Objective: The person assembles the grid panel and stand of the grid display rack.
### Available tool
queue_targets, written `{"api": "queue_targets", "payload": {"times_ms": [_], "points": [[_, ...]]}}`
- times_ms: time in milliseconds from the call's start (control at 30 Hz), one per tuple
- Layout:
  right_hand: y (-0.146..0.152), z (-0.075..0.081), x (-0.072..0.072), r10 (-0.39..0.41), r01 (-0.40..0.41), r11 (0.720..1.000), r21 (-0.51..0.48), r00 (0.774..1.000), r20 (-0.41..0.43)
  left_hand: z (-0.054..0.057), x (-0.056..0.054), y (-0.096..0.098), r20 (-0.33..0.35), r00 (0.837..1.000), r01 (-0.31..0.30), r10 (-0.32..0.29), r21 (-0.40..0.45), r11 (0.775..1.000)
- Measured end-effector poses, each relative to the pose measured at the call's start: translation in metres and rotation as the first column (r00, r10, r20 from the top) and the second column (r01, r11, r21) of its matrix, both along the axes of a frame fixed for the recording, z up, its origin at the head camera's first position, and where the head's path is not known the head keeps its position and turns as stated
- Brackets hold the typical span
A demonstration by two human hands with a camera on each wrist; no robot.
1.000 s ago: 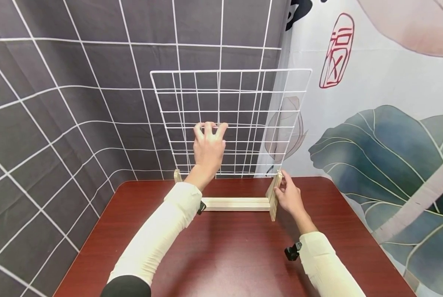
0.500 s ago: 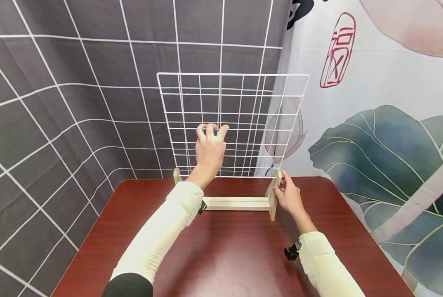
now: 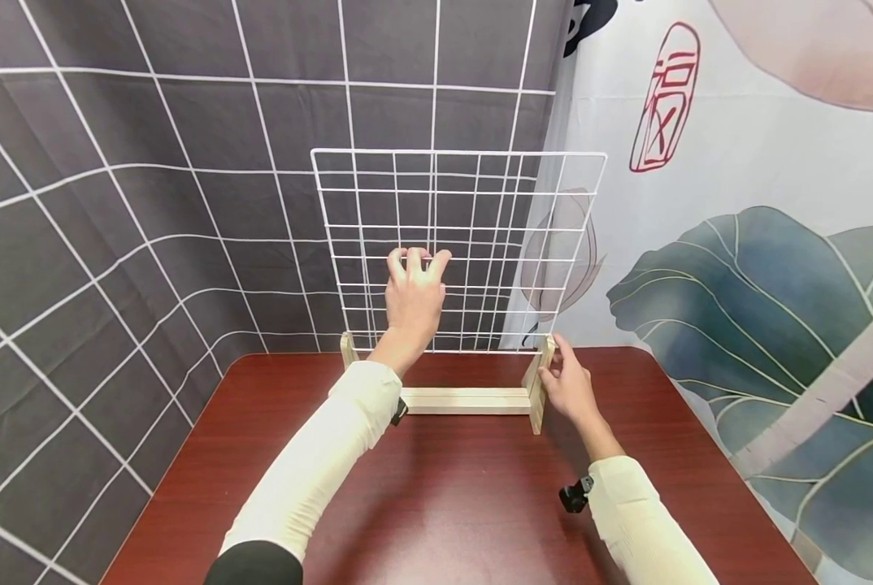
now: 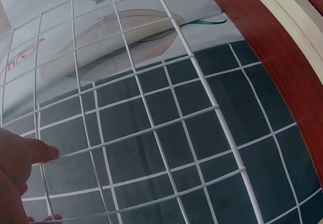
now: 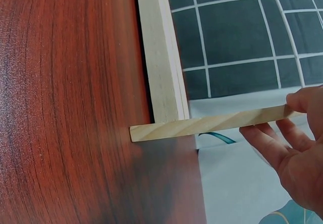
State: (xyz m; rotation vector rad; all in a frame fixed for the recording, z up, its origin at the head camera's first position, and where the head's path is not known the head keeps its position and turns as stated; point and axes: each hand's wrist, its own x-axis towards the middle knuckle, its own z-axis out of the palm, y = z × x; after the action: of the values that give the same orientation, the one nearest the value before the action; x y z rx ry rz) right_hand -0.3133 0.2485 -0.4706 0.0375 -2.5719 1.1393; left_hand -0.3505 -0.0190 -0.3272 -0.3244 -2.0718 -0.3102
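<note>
A white wire grid panel (image 3: 458, 151) stands over a pale wooden stand (image 3: 469, 401), its bottom edge down between the stand's two side pieces. My left hand (image 3: 414, 296) grips the panel left of its middle, fingers hooked over a wire. In the left wrist view a fingertip and thumb of that hand (image 4: 20, 168) show at the wires. My right hand (image 3: 571, 386) pinches the top of the right wooden side piece (image 5: 212, 123) between thumb and fingers. My left forearm hides part of the left side piece (image 3: 349, 348). Whether the panel sits in a slot I cannot tell.
The stand is on a dark red wooden table (image 3: 451, 487), near its back edge. Behind hangs a grey curtain (image 3: 188, 284) with white grid lines. A white cloth (image 3: 700, 268) printed with lotus leaves hangs at the right.
The grid panel has come down a little toward the stand, and its left side has shifted slightly right. My left hand has sunk with it. My right hand keeps its place on the side piece.
</note>
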Motion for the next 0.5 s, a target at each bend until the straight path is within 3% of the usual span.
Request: {"api": "queue_targets", "payload": {"times_ms": [300, 500], "points": [[0.0002, -0.0013, 0.0001, 0.0, 0.0, 1.0, -0.004, 1.0, -0.011, -0.0028, -0.0023, -0.0004, -0.038, 0.999, -0.006, 0.006, 0.005, 1.0], [-0.0005, -0.0014, 0.0003, -0.002, 0.001, 1.0, -0.008, 1.0, -0.006, -0.0055, -0.0021, -0.001, 0.013, 1.0, 0.011, -0.011, -0.007, 1.0]]}}
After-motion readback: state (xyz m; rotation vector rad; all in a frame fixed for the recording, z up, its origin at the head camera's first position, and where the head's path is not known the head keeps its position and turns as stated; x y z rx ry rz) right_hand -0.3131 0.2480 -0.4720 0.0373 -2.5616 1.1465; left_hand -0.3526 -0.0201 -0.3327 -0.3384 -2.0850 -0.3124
